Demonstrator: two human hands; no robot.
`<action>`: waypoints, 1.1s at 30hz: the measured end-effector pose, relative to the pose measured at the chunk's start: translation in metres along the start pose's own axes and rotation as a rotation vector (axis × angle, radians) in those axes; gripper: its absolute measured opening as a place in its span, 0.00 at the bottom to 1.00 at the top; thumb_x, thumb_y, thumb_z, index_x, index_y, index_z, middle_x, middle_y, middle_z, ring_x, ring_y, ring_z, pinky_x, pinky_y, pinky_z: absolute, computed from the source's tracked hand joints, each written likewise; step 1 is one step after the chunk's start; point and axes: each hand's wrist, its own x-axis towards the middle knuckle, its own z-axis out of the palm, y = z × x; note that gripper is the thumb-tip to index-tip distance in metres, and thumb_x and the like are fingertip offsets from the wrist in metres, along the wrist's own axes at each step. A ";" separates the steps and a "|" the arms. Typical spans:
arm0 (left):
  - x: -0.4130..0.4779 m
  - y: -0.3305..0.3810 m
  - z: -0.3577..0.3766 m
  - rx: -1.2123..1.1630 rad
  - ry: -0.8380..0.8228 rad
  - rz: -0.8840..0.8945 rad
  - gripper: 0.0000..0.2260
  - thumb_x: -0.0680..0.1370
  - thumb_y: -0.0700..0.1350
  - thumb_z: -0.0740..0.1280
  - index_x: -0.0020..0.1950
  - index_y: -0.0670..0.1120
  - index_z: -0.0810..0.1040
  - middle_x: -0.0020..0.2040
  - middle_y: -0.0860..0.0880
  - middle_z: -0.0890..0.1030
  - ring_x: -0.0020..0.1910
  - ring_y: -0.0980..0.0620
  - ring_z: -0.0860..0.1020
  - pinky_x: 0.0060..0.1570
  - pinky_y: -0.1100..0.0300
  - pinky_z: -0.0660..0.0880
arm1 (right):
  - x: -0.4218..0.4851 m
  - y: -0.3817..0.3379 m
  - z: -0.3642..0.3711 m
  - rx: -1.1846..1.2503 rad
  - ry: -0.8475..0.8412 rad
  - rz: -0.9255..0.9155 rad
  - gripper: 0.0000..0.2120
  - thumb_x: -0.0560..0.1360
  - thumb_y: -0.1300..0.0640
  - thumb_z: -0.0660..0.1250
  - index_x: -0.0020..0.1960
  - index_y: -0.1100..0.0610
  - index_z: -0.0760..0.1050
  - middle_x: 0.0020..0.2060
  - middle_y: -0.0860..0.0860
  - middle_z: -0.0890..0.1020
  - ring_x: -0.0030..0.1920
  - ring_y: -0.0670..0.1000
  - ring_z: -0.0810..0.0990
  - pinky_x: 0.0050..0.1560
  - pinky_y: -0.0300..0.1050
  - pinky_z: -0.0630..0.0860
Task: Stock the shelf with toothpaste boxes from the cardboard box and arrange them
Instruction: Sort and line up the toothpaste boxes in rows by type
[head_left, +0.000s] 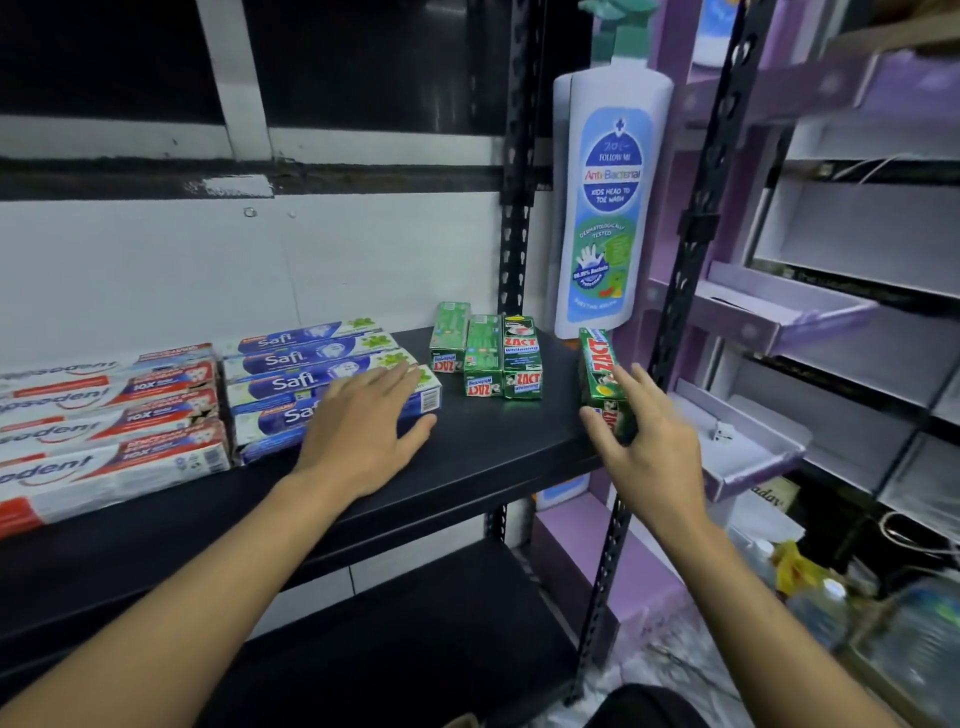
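Note:
On the black shelf (498, 441) lie a stack of red and white Pepsodent boxes (104, 421) at the left and blue Safi boxes (311, 374) beside them. My left hand (363, 426) rests flat on the front Safi box, fingers straight. Three green Zact boxes (488, 356) stand upright toward the back right. My right hand (639, 436) grips a fourth green Zact box (600, 369) upright at the shelf's right edge, thumb on its left side, fingers behind it. The cardboard box is out of sight.
A large cardboard cutout of a wash bottle (608, 202) stands behind the shelf's right post (691, 244). Purple display trays (779, 306) jut out at the right. A lower black shelf (415, 639) sits beneath. Bottles and clutter (831, 608) lie at the lower right.

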 end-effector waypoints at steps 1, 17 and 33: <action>0.000 0.000 0.000 -0.004 -0.005 0.007 0.29 0.80 0.63 0.57 0.78 0.52 0.63 0.77 0.53 0.64 0.75 0.50 0.63 0.73 0.51 0.57 | 0.002 -0.003 0.000 -0.042 0.007 -0.032 0.26 0.76 0.48 0.70 0.72 0.53 0.71 0.71 0.52 0.72 0.70 0.55 0.71 0.69 0.50 0.67; -0.004 0.001 -0.001 -0.084 0.029 -0.066 0.28 0.79 0.62 0.58 0.77 0.52 0.65 0.77 0.53 0.65 0.75 0.52 0.62 0.75 0.54 0.53 | 0.102 -0.075 0.090 -0.486 -0.808 -0.243 0.28 0.82 0.40 0.50 0.80 0.46 0.50 0.79 0.56 0.53 0.78 0.64 0.50 0.77 0.57 0.51; -0.002 0.001 0.004 -0.067 0.047 -0.063 0.24 0.82 0.58 0.54 0.77 0.51 0.66 0.76 0.52 0.66 0.76 0.52 0.62 0.73 0.53 0.56 | 0.067 -0.094 0.017 -0.300 -0.613 -0.155 0.27 0.75 0.31 0.60 0.67 0.45 0.76 0.56 0.55 0.83 0.52 0.56 0.82 0.55 0.49 0.78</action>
